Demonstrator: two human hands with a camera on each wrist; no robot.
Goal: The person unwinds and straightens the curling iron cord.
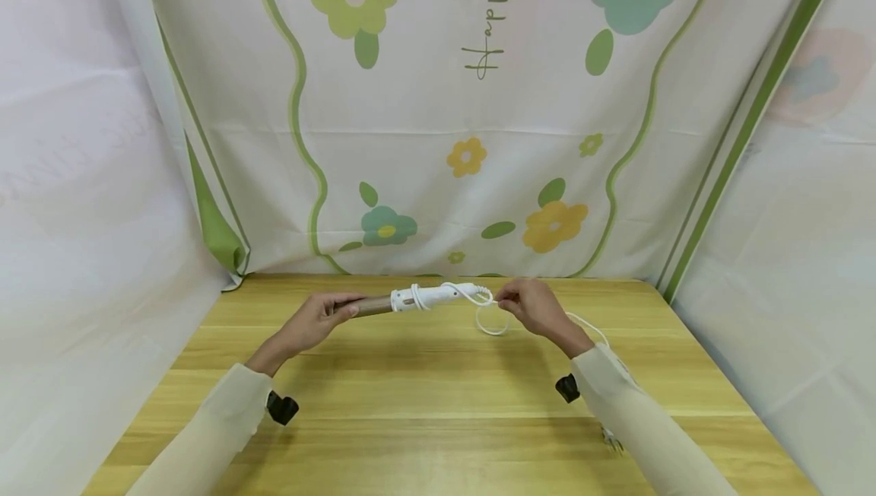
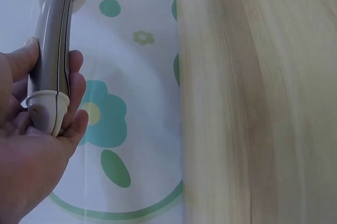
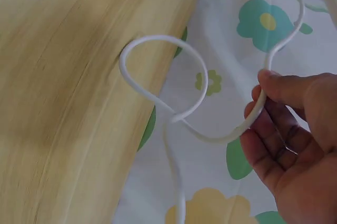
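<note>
A curling iron [image 1: 438,296] with a white handle and a brownish barrel is held roughly level above the far part of the table. My left hand [image 1: 315,321] grips it by the barrel [image 2: 50,50], fingers and thumb round it close to the white tip [image 2: 46,111]. Its white power cord [image 3: 204,71] winds about the handle. Between thumb and fingers, my right hand [image 1: 537,308] pinches the cord just beyond the handle's end. A loose loop hangs beside that hand, and the cord runs on past the right wrist.
Near the right forearm lies the plug [image 1: 611,439], partly covered by the sleeve, on the wooden table [image 1: 438,412]. Flower-printed cloth [image 1: 424,100] hangs behind the table's far edge, with pale cloth at both sides. A black wrist mount [image 1: 282,408] sits under the left cuff.
</note>
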